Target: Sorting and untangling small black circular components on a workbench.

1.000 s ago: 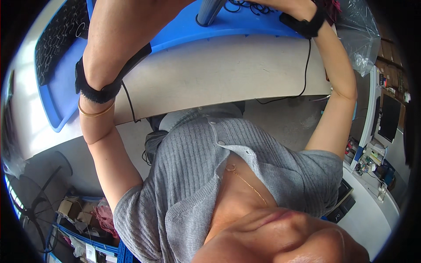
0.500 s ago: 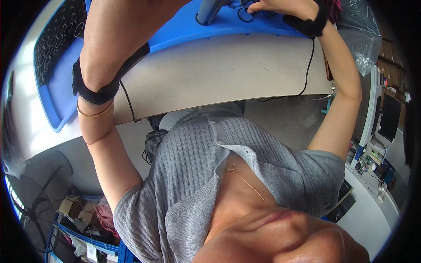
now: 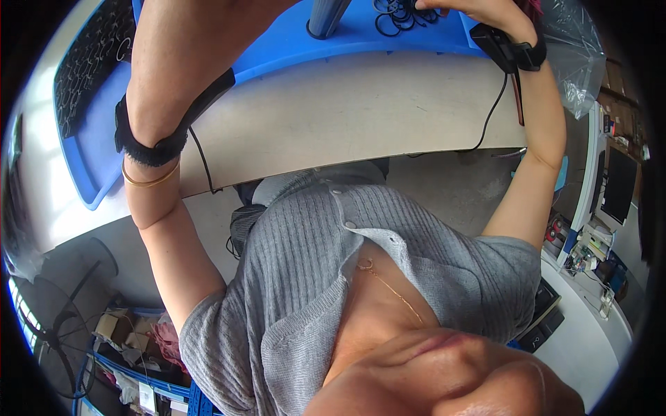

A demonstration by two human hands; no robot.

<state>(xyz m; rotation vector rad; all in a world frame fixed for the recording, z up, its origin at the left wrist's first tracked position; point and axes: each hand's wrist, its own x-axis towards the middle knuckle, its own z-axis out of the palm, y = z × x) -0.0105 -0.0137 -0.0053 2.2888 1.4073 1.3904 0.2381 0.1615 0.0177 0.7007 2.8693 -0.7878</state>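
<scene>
My left hand [image 3: 187, 55] reaches up across the upper left, close to the camera, with its fingers cut off by the top edge. What it holds, if anything, is hidden. A black strap [image 3: 152, 149] with a dark box wraps its wrist, and a gold bangle sits below. My right hand [image 3: 496, 15] is at the top right, its thumb extended beside a pile of thin black rings [image 3: 399, 19]; the other fingers are out of the picture. The rings lie in a blue tray [image 3: 381, 43]. Between my hands stands a ribbed grey-blue cylinder [image 3: 327, 17].
A black panel [image 3: 97, 66] with many small loops lies in the blue tray at the left. Cables run over the pale table [image 3: 333, 104] to my wrist boxes. Clear plastic sheeting [image 3: 576, 62] hangs at the right. A fan [image 3: 55, 336] and crates [image 3: 142, 347] are at the lower left.
My right hand has shifted right, and more of the black ring pile shows. My left hand has hardly moved.
</scene>
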